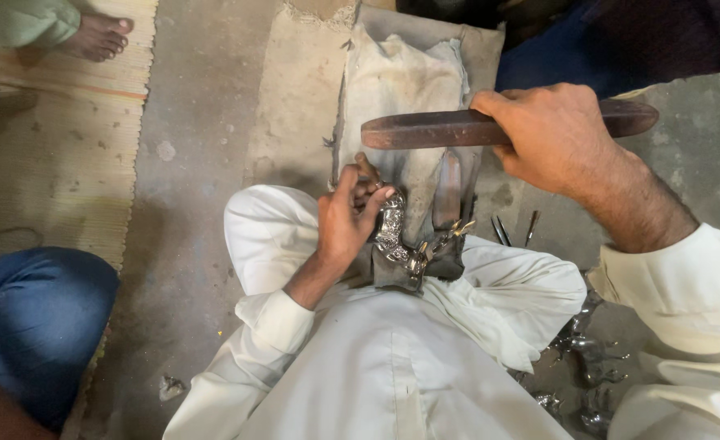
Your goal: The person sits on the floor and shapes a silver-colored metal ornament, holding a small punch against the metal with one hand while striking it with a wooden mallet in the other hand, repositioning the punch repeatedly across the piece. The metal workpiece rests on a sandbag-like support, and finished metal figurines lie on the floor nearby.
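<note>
**Wooden mallet raised over metal workpiece on padded block**

Wooden mallet (458,128), a long dark brown bar with rounded ends, lies level above the work area. The right hand (551,138) is closed around the bar toward its right end, fingers wrapped fully over the top, thumb side toward the camera. The left end of the bar projects free and touches nothing.

The left hand (348,216) is curled, fingers bent inward, and pinches a small shiny silver metal casting (392,228) against a dark padded block (425,244) that rests between the person's knees. A thin tool may sit between the fingertips; the view is too small to tell. A dark flat metal bar (448,189) stands upright on the block just beside the casting.

The mallet is above and slightly right of the left hand, apart from the casting. A pale worn cloth (401,81) lies on the floor beyond the block. Thin metal punches (513,230) lie on the floor right of the block. More silver castings (592,367) lie near the right knee.

A bare foot (99,37) of another person rests on a woven mat (59,163) at upper left.
</note>
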